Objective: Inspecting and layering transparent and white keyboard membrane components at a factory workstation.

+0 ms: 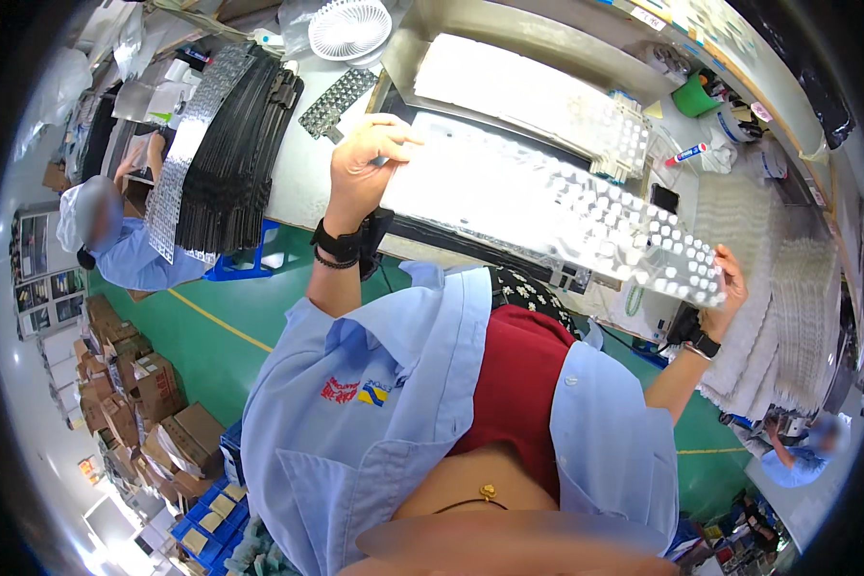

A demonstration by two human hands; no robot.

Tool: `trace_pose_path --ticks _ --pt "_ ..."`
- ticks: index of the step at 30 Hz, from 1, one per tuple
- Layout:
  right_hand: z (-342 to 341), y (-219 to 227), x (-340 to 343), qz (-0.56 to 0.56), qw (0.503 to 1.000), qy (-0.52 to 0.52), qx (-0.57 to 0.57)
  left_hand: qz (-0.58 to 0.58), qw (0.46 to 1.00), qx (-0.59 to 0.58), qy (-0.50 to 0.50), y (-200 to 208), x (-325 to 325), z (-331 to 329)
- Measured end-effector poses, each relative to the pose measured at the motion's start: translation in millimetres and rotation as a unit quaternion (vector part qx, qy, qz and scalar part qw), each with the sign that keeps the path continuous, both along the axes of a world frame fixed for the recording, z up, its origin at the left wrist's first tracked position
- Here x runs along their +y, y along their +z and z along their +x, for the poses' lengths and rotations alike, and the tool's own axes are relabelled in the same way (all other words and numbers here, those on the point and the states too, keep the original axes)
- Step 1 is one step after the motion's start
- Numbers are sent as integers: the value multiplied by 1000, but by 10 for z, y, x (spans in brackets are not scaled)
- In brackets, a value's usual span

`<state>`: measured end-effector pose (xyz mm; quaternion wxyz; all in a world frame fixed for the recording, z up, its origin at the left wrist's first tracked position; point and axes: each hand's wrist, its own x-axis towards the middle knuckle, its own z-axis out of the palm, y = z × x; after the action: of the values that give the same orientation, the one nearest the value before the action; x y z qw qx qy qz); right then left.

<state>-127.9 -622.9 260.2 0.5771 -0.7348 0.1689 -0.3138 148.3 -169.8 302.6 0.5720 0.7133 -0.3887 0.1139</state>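
Note:
A long, clear plastic sheet with rows of white, keycap-like squares [634,235] stretches in front of me, tilted down to the right. Its left part is washed out by the bright light from a glowing panel beneath or behind it. My left hand [365,158] pinches the left end between thumb and fingers. On the right end, my right hand [732,278] is closed, fingers around the edge. Just behind the sheet lies a white slab-like stack [518,82]. A small dark perforated plate [338,102] rests beyond my left hand.
Left stands a tall stack of black sheets [226,163]; right, piles of translucent sheets [787,307]. A white fan [349,27], green container [693,96], tube [686,155] and dark phone-like object [664,198] sit around the bench. Co-workers [130,240] sit at both sides; cartons [154,384] line the floor.

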Motion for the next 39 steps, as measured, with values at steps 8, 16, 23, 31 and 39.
trace_pose_path --ticks 8,16,23,31,39 --pt "40 40 98 -85 995 -41 29 73 987 -135 47 61 -2 37" --pt "115 133 232 -167 982 -78 32 77 972 -204 88 38 -21 82" --pt "247 366 451 -275 955 -99 40 98 964 -206 137 -50 62 188" --pt "369 513 619 -333 940 -72 14 104 969 -179 137 -168 210 297" --pt "469 547 706 -338 941 -36 -13 64 981 -110 145 -282 318 373"
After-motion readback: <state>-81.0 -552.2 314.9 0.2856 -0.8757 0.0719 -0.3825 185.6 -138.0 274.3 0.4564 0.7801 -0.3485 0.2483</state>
